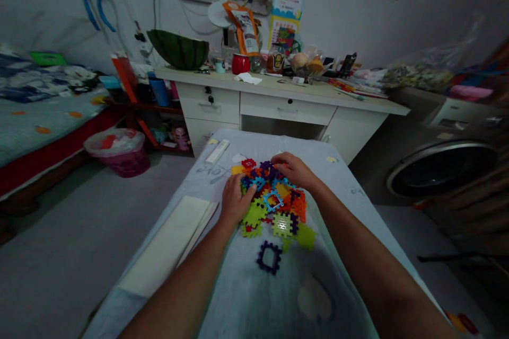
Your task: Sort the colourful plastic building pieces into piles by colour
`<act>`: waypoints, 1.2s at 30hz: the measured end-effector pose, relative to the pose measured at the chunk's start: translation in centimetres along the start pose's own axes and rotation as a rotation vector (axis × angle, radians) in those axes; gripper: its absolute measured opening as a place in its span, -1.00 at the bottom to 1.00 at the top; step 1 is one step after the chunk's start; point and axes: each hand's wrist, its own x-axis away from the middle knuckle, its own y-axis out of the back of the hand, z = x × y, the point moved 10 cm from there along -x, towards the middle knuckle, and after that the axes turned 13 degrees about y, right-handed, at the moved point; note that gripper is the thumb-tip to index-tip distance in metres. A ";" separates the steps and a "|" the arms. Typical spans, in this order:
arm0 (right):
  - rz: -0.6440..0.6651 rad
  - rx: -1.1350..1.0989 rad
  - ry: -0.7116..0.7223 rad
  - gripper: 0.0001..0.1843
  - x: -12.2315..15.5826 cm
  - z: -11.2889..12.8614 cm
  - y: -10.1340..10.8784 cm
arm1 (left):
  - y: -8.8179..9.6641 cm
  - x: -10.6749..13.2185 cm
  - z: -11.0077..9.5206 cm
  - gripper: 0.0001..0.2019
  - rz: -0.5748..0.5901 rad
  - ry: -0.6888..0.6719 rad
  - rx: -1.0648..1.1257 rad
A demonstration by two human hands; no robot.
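Observation:
A heap of colourful plastic interlocking tiles (pixel 255 213) with notched edges lies on the cloth-covered table. My left hand (pixel 236 198) rests against the heap's left side, thumb apart from the fingers, touching blue and green tiles. On the far right side, my right hand (pixel 295 170) lies over purple and orange tiles with its fingers slightly bent and some fingertips hidden. Neither hand shows a tile clearly gripped. A light blue square frame tile (pixel 273 201) sits on the heap between the hands. Nearer to me, a dark purple frame tile (pixel 260 258) lies apart on the cloth.
Folded white sheets (pixel 167 246) lie along the table's left side, with a slim white box (pixel 217 152) farther back. Beyond stands a white desk (pixel 214 96) bearing a watermelon half (pixel 178 50) and jars. A washing machine (pixel 445 143) is at right, a pink bin (pixel 127 161) at left.

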 end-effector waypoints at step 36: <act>-0.374 0.392 -0.197 -0.41 14.9 3.0 -0.6 | 1.5 -0.7 1.3 -0.71 -0.058 0.176 0.167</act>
